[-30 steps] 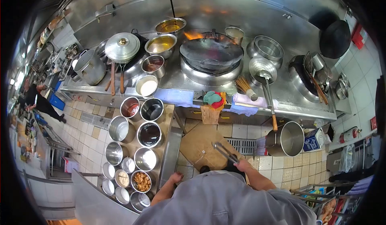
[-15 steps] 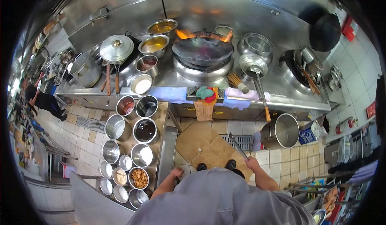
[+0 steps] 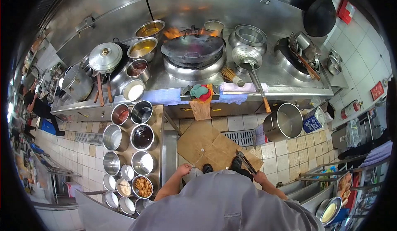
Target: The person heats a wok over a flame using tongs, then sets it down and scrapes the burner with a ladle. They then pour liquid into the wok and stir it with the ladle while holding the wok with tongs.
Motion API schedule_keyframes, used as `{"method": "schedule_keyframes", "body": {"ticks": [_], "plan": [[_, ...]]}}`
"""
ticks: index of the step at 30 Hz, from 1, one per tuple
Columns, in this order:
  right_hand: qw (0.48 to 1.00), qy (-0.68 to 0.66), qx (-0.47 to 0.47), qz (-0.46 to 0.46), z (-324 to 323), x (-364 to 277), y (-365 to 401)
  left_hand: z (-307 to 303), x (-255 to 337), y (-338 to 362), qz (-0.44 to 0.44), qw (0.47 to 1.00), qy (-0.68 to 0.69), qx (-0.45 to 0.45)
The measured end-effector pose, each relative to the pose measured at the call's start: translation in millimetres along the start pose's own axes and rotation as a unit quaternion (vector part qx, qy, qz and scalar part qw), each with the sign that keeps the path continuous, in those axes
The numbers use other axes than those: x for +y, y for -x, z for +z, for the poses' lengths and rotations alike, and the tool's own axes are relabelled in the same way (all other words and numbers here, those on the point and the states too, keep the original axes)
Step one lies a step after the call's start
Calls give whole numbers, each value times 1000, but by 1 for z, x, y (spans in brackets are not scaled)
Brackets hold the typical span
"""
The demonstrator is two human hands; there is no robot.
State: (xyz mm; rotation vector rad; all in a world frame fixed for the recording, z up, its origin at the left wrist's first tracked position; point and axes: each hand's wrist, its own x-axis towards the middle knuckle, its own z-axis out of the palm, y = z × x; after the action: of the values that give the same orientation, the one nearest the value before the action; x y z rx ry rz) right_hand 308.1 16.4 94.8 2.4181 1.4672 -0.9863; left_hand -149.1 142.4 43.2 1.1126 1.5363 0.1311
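My right hand [image 3: 259,177] is closed round one end of a long, narrow metal tool [image 3: 246,161], whose far end points forward over the cardboard on the floor. What kind of tool it is, I cannot tell. Low beside the counter of pots, my left hand [image 3: 185,170] has its fingers curled in, their inner side hidden. Farther off, a dark wok [image 3: 191,49] sits on the burner ring with orange flames behind its rim. A perforated strainer [image 3: 247,57] with a wooden-ended handle rests to its right, close to a bamboo brush [image 3: 231,76].
Metal pots, one with brown fried pieces [image 3: 143,186], crowd the left counter [image 3: 159,148]. A big stockpot [image 3: 283,122] and a blue-and-white tin [image 3: 314,120] stand front right. Cardboard [image 3: 198,142] covers the tiles near a floor grate [image 3: 240,137]. Another person [image 3: 43,109] stands far left.
The view has turned to the right, so the stove sits farther left. My left hand is raised and farther forward; my right hand and the tool are lower.
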Motion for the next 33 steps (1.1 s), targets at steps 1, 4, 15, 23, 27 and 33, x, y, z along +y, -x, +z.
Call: {"method": "schedule_keyframes", "body": {"ticks": [1, 4, 15, 23, 27, 33], "plan": [[1000, -1, -1, 2, 2, 4, -1, 0, 0, 4, -1, 1000, -1, -2], [1000, -18, -1, -13, 5, 8, -4, 1, -19, 3, 8, 1000, -17, -25], [998, 2, 28, -51, -9, -29, -25, 2, -28, 17, 0, 1000, 18, 23], [998, 21, -49, -37, -23, -48, -24, 12, -73, 2, 44, 999, 29, -7], [995, 54, -41, -79, -29, -53, -22, 15, -68, 14, -10, 995, 98, 17], [949, 36, 122, -290, -158, -139, -1, 8, -84, 4, -10, 998, 64, -3]]}}
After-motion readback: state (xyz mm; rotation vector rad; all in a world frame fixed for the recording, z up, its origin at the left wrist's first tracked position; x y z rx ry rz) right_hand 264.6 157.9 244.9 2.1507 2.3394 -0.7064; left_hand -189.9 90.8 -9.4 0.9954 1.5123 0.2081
